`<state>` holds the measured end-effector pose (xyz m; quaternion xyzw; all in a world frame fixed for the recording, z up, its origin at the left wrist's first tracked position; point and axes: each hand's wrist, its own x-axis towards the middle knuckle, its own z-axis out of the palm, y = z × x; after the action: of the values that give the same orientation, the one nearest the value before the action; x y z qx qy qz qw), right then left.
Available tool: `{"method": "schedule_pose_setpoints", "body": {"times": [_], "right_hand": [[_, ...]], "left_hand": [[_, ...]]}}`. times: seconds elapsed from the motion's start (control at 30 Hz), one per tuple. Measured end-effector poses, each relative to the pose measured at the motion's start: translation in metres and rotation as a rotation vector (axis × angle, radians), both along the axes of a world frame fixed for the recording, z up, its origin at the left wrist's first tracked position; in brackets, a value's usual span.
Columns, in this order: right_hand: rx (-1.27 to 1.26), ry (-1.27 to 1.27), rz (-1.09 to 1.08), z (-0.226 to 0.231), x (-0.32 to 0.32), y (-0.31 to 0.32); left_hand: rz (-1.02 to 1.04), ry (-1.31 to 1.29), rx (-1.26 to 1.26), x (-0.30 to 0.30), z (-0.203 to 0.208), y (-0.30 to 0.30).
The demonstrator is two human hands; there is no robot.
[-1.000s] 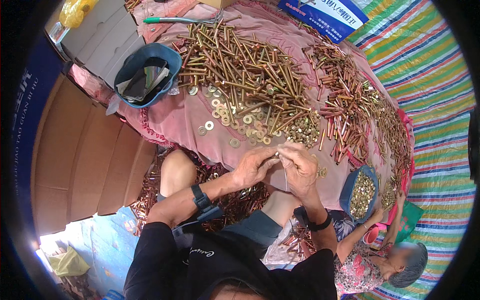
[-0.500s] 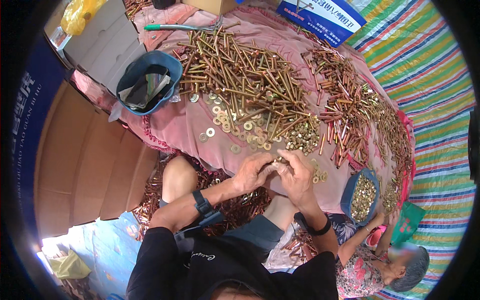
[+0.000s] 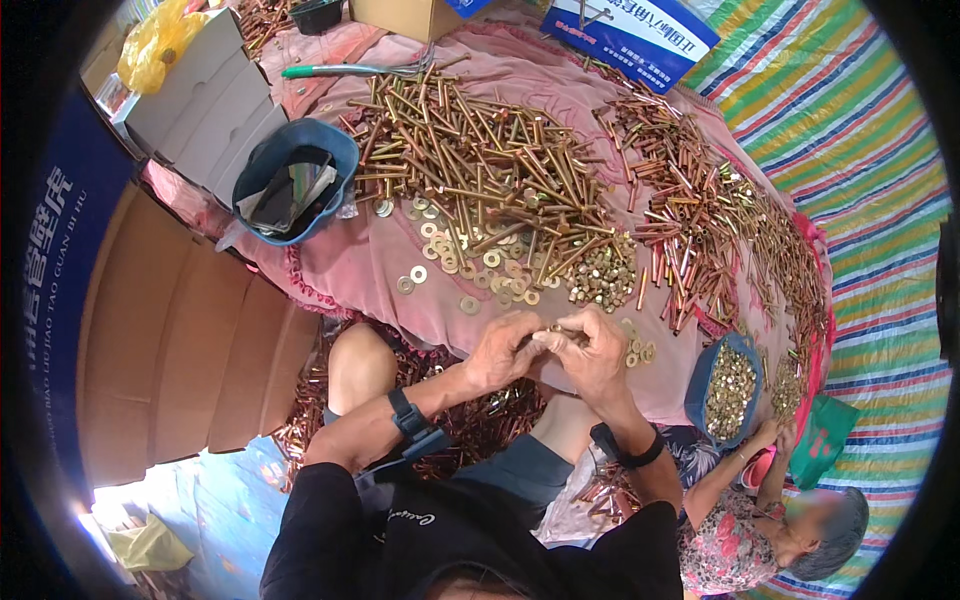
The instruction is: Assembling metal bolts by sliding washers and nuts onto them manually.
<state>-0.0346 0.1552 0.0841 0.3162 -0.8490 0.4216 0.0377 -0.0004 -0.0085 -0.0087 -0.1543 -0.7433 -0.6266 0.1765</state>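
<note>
Above the near edge of the pink cloth (image 3: 385,300), my left hand (image 3: 500,352) and my right hand (image 3: 592,355) meet with fingers closed. Between their fingertips is a small brass-coloured metal fastener (image 3: 556,328). It is mostly covered, so I cannot tell its exact kind. Just beyond my fingers lies a heap of small nuts (image 3: 600,276). Flat ring washers (image 3: 492,260) are scattered to its left, with a few more washers (image 3: 636,345) beside my right hand. A large pile of long brass-coloured bolts (image 3: 480,160) spreads behind them.
A blue tub (image 3: 345,150) holding dark flat items stands left. Another blue tub (image 3: 700,390) of small nuts is at right, near a co-worker's hands (image 3: 775,436). Reddish metal tubes (image 3: 690,230) cover the right side. A green-handled tool (image 3: 330,71) and blue-white box (image 3: 640,40) lie far back.
My hands stay together, slightly nearer my body. My right fingers have curled in closer around the small fastener. The whole view has shifted slightly.
</note>
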Motion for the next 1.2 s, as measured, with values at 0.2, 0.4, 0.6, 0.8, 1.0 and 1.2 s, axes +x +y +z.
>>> {"method": "schedule_pose_setpoints", "body": {"times": [0.2,0.4,0.6,0.8,1.0,1.2], "right_hand": [[-0.028,-0.038,-0.074,0.014,0.008,-0.010],[0.144,-0.355,0.106,0.009,-0.026,0.015],[0.184,-0.095,-0.256,0.042,-0.136,-0.034],[0.326,0.108,-0.189,0.020,-0.221,-0.074],[0.397,-0.107,-0.083,0.029,-0.241,-0.098],[0.728,0.044,0.173,0.040,-0.252,-0.122]], "left_hand": [[0.009,-0.052,0.003,0.003,0.001,0.001],[-0.114,-0.098,0.008,0.006,-0.005,-0.010],[-0.346,0.133,-0.365,0.014,0.008,-0.011],[-0.362,0.007,-0.290,0.020,0.009,-0.015],[-0.361,0.039,-0.250,0.023,0.005,-0.025],[-0.338,0.088,-0.255,0.027,0.004,-0.028]]}}
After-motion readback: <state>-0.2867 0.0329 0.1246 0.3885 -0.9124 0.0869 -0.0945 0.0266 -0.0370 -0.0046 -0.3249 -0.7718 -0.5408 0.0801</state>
